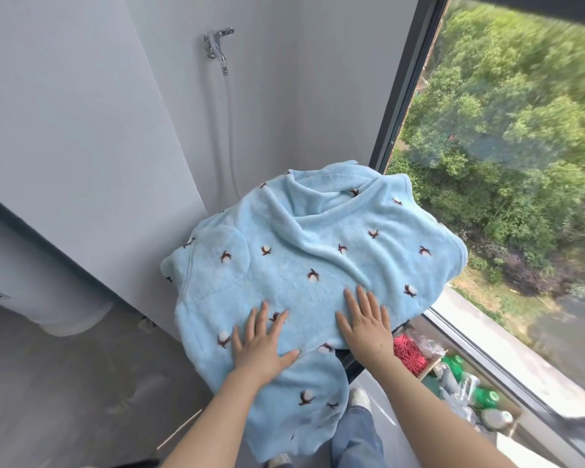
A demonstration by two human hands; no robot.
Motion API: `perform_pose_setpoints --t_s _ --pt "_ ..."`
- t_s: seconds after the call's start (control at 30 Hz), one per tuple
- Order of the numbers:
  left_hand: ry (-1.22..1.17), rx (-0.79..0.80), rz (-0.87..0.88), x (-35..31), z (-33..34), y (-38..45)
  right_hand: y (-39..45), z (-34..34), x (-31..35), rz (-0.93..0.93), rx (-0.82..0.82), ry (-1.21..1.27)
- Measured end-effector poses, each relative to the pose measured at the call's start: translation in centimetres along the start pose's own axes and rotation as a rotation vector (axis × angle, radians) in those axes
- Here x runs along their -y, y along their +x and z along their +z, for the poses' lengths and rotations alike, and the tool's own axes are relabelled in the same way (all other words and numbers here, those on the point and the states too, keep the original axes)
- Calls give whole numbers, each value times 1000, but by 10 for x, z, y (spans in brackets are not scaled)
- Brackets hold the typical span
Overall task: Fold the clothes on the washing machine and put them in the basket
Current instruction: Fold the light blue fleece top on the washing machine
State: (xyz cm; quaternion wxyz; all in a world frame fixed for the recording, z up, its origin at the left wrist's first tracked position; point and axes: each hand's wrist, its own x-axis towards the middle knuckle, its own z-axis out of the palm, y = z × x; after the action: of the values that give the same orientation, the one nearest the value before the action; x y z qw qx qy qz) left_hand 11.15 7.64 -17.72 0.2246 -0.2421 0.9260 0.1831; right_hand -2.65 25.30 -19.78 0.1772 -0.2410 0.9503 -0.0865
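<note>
Grey walls meet at a corner behind the work surface; a chrome tap (218, 42) with a pale hose (229, 130) is mounted on the wall, and a large window (507, 163) on the right looks out onto trees.

Item one: light blue fleece garment (304, 265), printed with small brown-and-white cotton sprigs, spread across the top of the washing machine (355, 364). I see only a dark strip of the machine's front edge; the garment covers the rest. Collar lies at the far side, a round patch pocket at the left, and the near hem hangs over the front edge toward my legs.

Item two: left hand (262, 346), fingers straight and splayed, palm pressed flat on the garment near the front edge.

Item three: right hand (365, 324), likewise flat and splayed, resting on the cloth just beside the left, nothing gripped by either.

Item four: bottles (483, 396) and a red bristly object (409, 352) on the floor by the window.
</note>
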Motion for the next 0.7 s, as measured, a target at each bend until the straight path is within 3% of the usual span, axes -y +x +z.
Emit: perform_pose_setpoints --t_s 0.17,0.3,0.47,0.7 --pt "-73 -2 -49 -7 -26 4 2 -21 8 31 -92 1" --pt "-359 -120 -125 -11 -74 40 40 -61 8 80 -20 246" --pt "-533 -381 -82 -35 -150 100 114 -118 0 36 -137 374" --pt "-565 -449 -131 -60 -221 208 243 -173 -20 -57 -183 401"
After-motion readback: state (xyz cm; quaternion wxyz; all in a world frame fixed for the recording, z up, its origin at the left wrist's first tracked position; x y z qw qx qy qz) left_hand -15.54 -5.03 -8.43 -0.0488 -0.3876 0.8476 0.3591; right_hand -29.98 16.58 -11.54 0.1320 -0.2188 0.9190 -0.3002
